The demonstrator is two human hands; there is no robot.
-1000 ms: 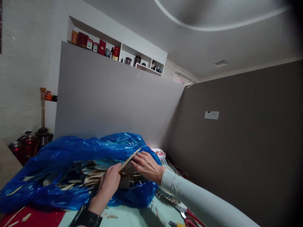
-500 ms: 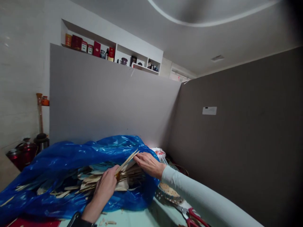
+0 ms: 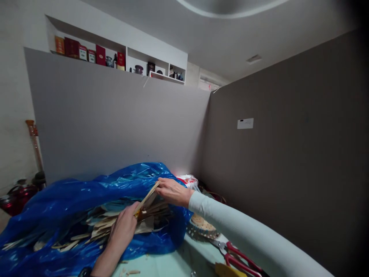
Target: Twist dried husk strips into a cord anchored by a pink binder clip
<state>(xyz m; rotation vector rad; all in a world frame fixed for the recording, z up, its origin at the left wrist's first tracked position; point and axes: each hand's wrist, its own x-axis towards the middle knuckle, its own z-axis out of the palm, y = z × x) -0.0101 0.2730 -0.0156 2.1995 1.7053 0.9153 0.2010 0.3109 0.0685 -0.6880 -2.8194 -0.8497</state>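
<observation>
A blue plastic bag lies open on the pale green surface, with many flat, pale dried strips inside. Over the bag's opening, my left hand is closed around the lower end of a few long pale strips. The upper end of those strips is pinched between the fingertips of my right hand, so they slant up to the right. Something small and amber, partly hidden, shows beside my left fingers.
Red-handled scissors and a round woven basket stand right of the bag. A white and red plastic bag is behind my right wrist. Grey panels rise behind. Red flasks sit at far left.
The view has shifted slightly to the right. Both hands still hold the strips, whose upper ends now lie closer together at my right fingertips. A yellow object has appeared at the bottom edge.
</observation>
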